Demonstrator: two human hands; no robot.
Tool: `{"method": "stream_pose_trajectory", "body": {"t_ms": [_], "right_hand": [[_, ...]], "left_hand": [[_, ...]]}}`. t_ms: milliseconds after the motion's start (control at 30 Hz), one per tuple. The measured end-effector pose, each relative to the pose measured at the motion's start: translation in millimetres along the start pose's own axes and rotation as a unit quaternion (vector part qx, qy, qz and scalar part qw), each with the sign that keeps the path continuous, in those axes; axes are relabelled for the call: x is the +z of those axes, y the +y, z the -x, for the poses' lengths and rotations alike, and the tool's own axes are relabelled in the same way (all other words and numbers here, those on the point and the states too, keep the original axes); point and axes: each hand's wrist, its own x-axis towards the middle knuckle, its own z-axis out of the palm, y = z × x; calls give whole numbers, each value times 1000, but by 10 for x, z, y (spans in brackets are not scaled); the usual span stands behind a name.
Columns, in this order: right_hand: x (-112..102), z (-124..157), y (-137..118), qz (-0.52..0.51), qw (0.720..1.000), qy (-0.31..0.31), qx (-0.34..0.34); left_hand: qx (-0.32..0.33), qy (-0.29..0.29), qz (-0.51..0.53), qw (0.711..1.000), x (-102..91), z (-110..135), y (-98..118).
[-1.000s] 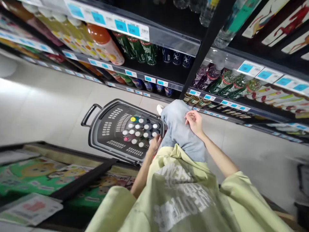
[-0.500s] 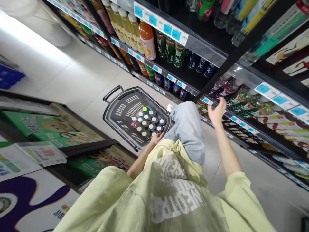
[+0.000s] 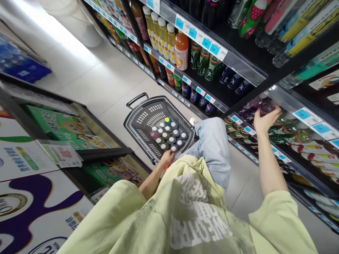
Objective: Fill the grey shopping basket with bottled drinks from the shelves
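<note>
On the lower shelf to the right, my right hand [image 3: 265, 118] is curled around a dark purple drink bottle [image 3: 265, 107], whose far part the fingers and shelf cover. Similar purple bottles lie beside it, and green bottles [image 3: 284, 129] are nearer to me. My left hand [image 3: 167, 156] is closed at the near rim of a black shopping basket [image 3: 132, 123] on the floor. A bit of red shows beneath that hand; what the fingers wrap is partly hidden. Inside the basket stand several capped bottles [image 3: 165, 134], mostly white-topped, one yellow, one pink.
Drink shelves [image 3: 201, 79] with blue price tags run along the right, holding several bottles, among them an orange one [image 3: 182, 51]. Cartons [image 3: 66, 123] are stacked on my left. Blue-wrapped bottle packs [image 3: 23, 63] stand at the far left. My bent knee [image 3: 212, 144] is beside the basket.
My right hand has reached further into the shelf, from open fingers to a grip on the purple bottle. My left hand stays at the basket rim. The view has shifted slightly.
</note>
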Motion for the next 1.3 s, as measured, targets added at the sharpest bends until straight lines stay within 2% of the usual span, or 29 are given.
{"method": "stream_pose_trajectory", "body": {"t_ms": [200,300,433,533,633,800,867,1033,1100,1233,1300], "right_hand": [[202,-386,-134,-66,979,79,177],[262,-510,-122,-77,974,89,194],[279,-503,-51,-81,973,101,191],[284,-378,-19,-118,971,105,178],[283,-170,-31,-177,970,75,149],[216,221,-118,-188,981,43,31],[177,359,-173,-185,982,25,-13],[110,611,-323,-161,984,-23,-71],[92,661,-372,-168,982,-8,-83],[12,696,-495,-214,971,77,-72],[-70,711,-601,-246,961,98,-82]], "left_hand": [[-4,-26,-10,1000,-16,-40,-28],[-8,-29,-16,999,-53,-51,3],[-12,-30,-21,999,-101,-69,32],[-10,-32,-17,999,-116,-91,34],[-9,-27,-7,1000,-124,-92,49],[14,13,24,1000,-108,-59,205],[36,22,49,998,-82,-51,313],[112,-17,117,987,-37,-38,500],[122,-25,115,985,-56,-18,482],[130,-66,114,983,-136,67,356],[129,-81,114,982,-171,114,310]]}}
